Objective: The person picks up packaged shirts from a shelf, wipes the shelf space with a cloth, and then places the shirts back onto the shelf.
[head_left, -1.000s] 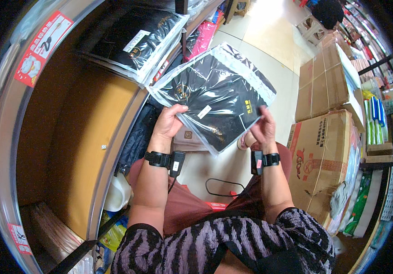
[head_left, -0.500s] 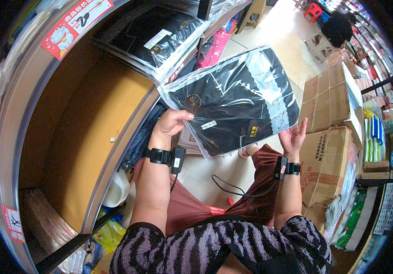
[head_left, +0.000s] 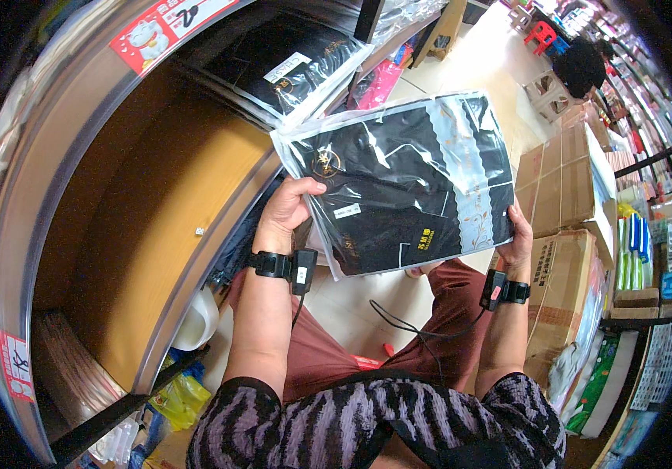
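Observation:
Between my two hands is a flat black garment in a clear plastic bag [head_left: 387, 187], with a pale blue patterned strip near its right side. My left hand [head_left: 287, 207] pinches the bag's left edge, thumb on top and fingers underneath. My right hand [head_left: 517, 234] grips the right edge, its fingers partly hidden behind the bag. Just beyond the bag's far left corner, a stack of similar bagged black garments [head_left: 289, 74] lies on the shelf. Both wrists wear black straps with small boxes and a cable.
A wooden shelf board [head_left: 187, 227] with a curved-looking front edge runs along my left. Cardboard boxes [head_left: 559, 184] are stacked on the right, before shelves of packaged goods [head_left: 634, 242]. Farther up the aisle are a red stool [head_left: 540, 36] and a dark-haired person [head_left: 578, 69].
My right hand has shifted right and closed on the bag's right edge, where it was open beneath the corner. The bag has turned slightly and lies flatter to view.

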Demonstrator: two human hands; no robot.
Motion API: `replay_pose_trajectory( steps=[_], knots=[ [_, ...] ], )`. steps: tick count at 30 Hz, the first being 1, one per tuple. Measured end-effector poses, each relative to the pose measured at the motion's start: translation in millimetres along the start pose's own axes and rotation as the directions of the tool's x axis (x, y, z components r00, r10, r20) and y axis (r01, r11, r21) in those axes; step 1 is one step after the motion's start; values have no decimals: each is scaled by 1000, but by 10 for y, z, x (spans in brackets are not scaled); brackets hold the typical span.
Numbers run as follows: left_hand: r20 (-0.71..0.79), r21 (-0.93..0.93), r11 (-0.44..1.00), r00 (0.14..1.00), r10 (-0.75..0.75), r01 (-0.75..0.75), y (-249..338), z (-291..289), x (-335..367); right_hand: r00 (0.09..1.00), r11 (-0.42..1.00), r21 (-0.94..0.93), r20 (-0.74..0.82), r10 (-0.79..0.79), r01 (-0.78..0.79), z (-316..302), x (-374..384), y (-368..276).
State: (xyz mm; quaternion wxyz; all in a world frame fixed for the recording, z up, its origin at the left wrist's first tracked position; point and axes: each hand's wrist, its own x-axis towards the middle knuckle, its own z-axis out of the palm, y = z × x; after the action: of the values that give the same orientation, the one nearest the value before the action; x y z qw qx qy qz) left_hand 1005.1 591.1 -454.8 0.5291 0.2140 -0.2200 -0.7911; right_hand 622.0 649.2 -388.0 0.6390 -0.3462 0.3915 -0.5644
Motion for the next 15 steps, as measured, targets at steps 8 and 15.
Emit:
replay_pose_trajectory(
  steps=[8,15],
  knots=[
    [-7,-26,986,987,163,-163,184,-104,-87,963,994,-67,250,98,-84,379,225,-238],
    [-58,14,986,985,165,-165,261,-162,-97,958,929,-326,160,238,-177,471,325,-298]
  ],
)
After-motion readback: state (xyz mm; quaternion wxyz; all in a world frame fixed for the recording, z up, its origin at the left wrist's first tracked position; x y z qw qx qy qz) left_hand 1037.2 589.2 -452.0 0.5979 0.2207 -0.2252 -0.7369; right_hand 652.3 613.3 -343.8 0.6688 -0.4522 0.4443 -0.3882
